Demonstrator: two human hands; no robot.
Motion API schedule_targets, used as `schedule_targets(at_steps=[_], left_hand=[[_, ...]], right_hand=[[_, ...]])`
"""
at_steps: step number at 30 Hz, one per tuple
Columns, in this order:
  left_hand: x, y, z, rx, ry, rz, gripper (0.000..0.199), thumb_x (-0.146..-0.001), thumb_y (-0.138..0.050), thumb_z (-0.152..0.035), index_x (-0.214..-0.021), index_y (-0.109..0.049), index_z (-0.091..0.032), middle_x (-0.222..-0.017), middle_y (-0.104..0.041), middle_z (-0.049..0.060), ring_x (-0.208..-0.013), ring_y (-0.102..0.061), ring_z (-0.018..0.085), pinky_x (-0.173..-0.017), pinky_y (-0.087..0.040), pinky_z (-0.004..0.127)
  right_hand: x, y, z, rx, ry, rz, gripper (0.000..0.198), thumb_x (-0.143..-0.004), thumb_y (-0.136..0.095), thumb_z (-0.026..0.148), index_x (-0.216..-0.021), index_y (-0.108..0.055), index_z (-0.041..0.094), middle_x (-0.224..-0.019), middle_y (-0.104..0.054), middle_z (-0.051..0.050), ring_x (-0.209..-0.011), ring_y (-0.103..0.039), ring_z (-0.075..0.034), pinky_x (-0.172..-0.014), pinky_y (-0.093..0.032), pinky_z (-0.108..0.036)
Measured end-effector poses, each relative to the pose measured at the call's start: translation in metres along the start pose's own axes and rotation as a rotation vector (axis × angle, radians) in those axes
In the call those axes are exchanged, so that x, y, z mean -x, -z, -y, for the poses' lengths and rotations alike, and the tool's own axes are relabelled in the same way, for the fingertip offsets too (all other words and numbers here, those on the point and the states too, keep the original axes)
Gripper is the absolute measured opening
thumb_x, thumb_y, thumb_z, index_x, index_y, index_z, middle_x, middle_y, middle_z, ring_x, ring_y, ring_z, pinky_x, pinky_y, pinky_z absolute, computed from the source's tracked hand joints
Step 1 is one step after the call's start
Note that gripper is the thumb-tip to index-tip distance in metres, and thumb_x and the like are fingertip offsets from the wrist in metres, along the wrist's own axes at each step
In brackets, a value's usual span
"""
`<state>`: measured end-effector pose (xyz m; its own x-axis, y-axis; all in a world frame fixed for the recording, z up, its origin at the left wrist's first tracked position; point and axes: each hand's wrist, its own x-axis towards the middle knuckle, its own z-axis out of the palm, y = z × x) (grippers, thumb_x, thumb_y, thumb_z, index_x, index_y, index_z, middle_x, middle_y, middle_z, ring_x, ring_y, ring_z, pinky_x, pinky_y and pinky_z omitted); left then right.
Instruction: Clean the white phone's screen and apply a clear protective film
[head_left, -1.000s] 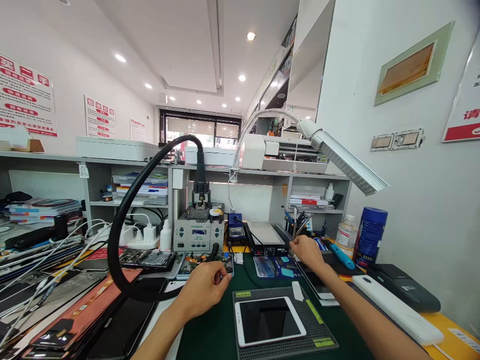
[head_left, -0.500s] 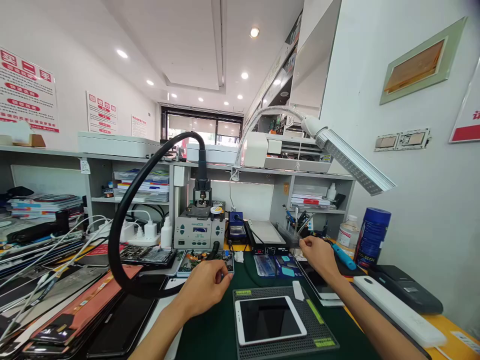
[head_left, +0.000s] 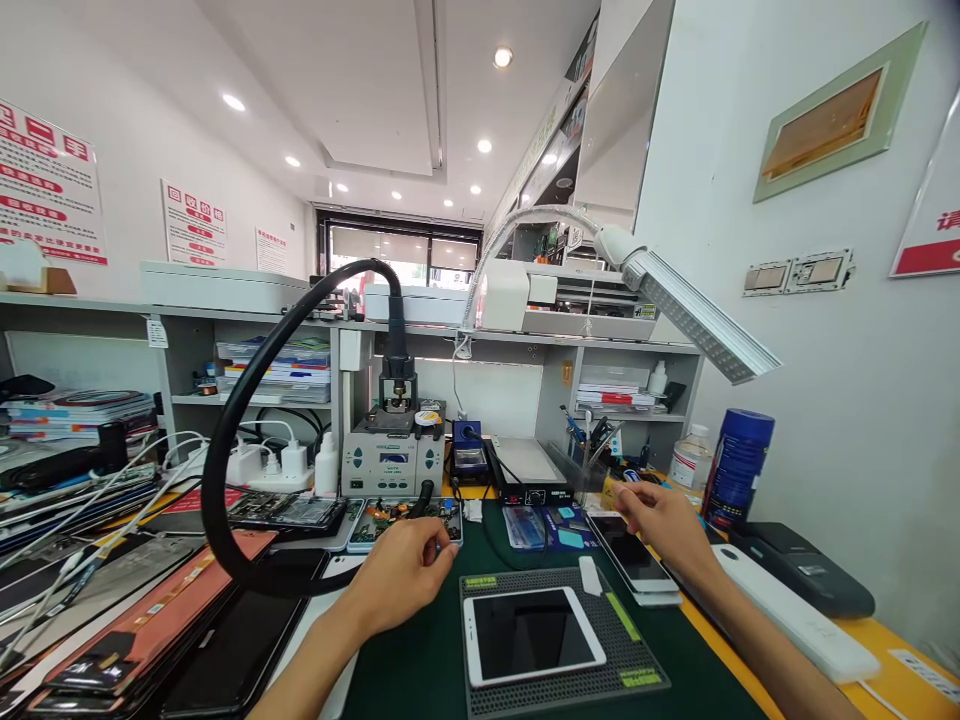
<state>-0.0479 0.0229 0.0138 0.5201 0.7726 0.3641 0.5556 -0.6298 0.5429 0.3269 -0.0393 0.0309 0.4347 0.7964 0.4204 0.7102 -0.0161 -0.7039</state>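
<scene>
My left hand [head_left: 405,565] hovers over the green mat [head_left: 409,655] with its fingers curled together. Whether anything lies inside them is hidden. Just behind it is a phone-sized frame with an exposed circuit board [head_left: 360,525]. My right hand [head_left: 664,515] pinches thumb and fingers together above a dark-screened phone [head_left: 626,545]. A small yellow patch [head_left: 609,490] shows at its fingertips; I cannot tell whether it is held. Between my arms a white tablet [head_left: 534,635] lies screen up on a grey perforated pad [head_left: 637,655], apart from both hands.
A thick black hose [head_left: 214,480] arches from the hot-air station [head_left: 394,465] past my left forearm. Stacked phone parts [head_left: 187,600] fill the left side. At right stand a blue canister [head_left: 742,465] and a clear bottle [head_left: 690,455]. A lamp [head_left: 701,310] hangs above.
My right hand has come back from the tool holder area, towards me and slightly right, and now covers the blue-handled tool. The left hand keeps its curled pose; the view has turned slightly right.
</scene>
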Motion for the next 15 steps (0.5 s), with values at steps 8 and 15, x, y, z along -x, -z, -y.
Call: schedule_targets(at_steps=[8,15], left_hand=[[-0.001,-0.001,0.000,0.003,-0.008,0.002,0.028,-0.092,-0.049,-0.040,-0.076,-0.062,-0.021,-0.062,-0.059,0.000,-0.058,-0.052,0.017,-0.056,-0.028,0.028],[0.000,0.000,-0.001,0.009,-0.008,0.013,0.028,-0.091,-0.049,-0.041,-0.076,-0.062,-0.021,-0.060,-0.058,0.000,-0.057,-0.052,0.017,-0.056,-0.030,0.028]], right_hand=[[0.017,0.007,0.013,-0.313,-0.075,0.057,0.050,-0.074,-0.068,0.061,-0.089,-0.075,0.014,-0.075,-0.074,-0.008,-0.047,-0.059,-0.016,-0.036,-0.044,-0.025],[0.022,0.011,0.016,-0.384,-0.103,0.049,0.050,-0.073,-0.070,0.062,-0.088,-0.073,0.015,-0.078,-0.075,-0.010,-0.049,-0.061,-0.017,-0.037,-0.047,-0.026]])
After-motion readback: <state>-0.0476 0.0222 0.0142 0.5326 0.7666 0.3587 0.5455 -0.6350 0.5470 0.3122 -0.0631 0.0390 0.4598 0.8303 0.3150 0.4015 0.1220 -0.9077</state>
